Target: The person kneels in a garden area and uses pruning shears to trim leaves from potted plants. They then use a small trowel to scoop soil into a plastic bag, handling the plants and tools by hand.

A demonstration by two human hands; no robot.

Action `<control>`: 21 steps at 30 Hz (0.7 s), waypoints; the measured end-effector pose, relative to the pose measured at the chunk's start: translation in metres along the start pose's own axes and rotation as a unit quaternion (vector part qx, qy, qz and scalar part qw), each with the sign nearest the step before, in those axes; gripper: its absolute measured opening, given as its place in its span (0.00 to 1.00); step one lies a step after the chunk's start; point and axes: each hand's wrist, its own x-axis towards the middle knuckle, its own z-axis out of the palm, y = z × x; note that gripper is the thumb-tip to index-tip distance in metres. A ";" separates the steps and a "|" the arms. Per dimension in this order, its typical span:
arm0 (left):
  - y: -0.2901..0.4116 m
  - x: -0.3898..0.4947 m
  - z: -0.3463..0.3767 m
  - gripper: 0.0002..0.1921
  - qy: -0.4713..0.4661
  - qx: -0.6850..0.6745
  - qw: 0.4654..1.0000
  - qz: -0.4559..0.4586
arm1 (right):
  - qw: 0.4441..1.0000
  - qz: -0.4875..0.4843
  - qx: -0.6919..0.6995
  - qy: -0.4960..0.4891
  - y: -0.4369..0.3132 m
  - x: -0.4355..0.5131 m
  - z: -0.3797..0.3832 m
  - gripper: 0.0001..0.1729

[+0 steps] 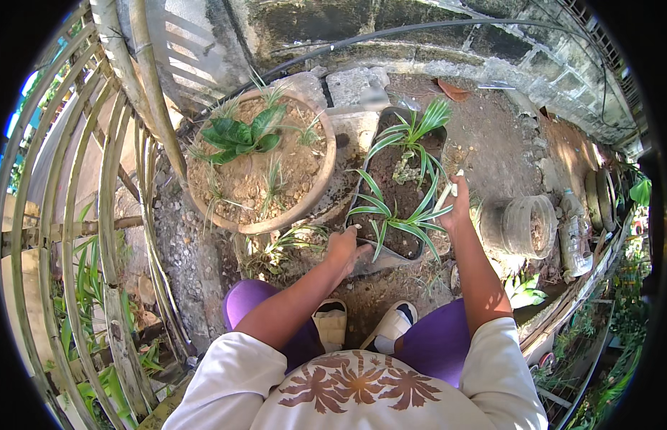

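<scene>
A dark rectangular planter filled with soil lies before me. Two spider plants with white-edged leaves grow in it, a near one and a far one. My left hand is curled at the planter's front left corner, its fingers closed on the rim and partly hidden. At the right side my right hand grips a pale stick-like piece, which lies along the planter's edge beside the near plant's leaves. What this piece is, I cannot tell.
To the left stands a round clay pot with a broad-leaved plant and grassy tufts. A bamboo fence rises beyond it. On the right are a clear plastic tub and a plastic bottle. A block wall closes the back.
</scene>
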 end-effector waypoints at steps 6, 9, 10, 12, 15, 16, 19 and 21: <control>0.014 0.014 0.018 0.14 0.043 -0.069 0.997 -0.007 | 0.996 -0.036 -0.076 0.017 -0.014 0.035 0.039 0.31; 0.029 0.024 0.032 0.13 0.055 -0.077 0.995 -0.029 | 0.995 -0.059 -0.073 0.019 -0.021 0.070 0.047 0.22; 0.035 0.024 0.038 0.13 0.060 -0.078 0.995 -0.035 | 0.995 -0.065 -0.075 0.004 -0.024 0.076 0.056 0.22; 0.041 0.032 0.048 0.11 0.062 -0.123 0.989 -0.047 | 0.992 -0.012 -0.118 -0.036 -0.033 0.089 0.071 0.46; 0.047 0.035 0.061 0.13 0.064 -0.156 0.986 -0.016 | 0.988 -0.019 -0.139 -0.058 -0.040 0.108 0.091 0.43; 0.047 0.038 0.064 0.13 0.058 -0.164 0.985 -0.005 | 0.988 -0.030 -0.108 -0.104 -0.041 0.121 0.098 0.43; 0.050 0.052 0.068 0.14 0.041 -0.191 0.981 0.014 | 0.990 -0.038 -0.089 -0.099 -0.047 0.129 0.118 0.29; 0.052 0.060 0.068 0.14 0.017 -0.209 0.978 0.000 | 0.992 -0.017 -0.077 -0.100 -0.050 0.137 0.124 0.32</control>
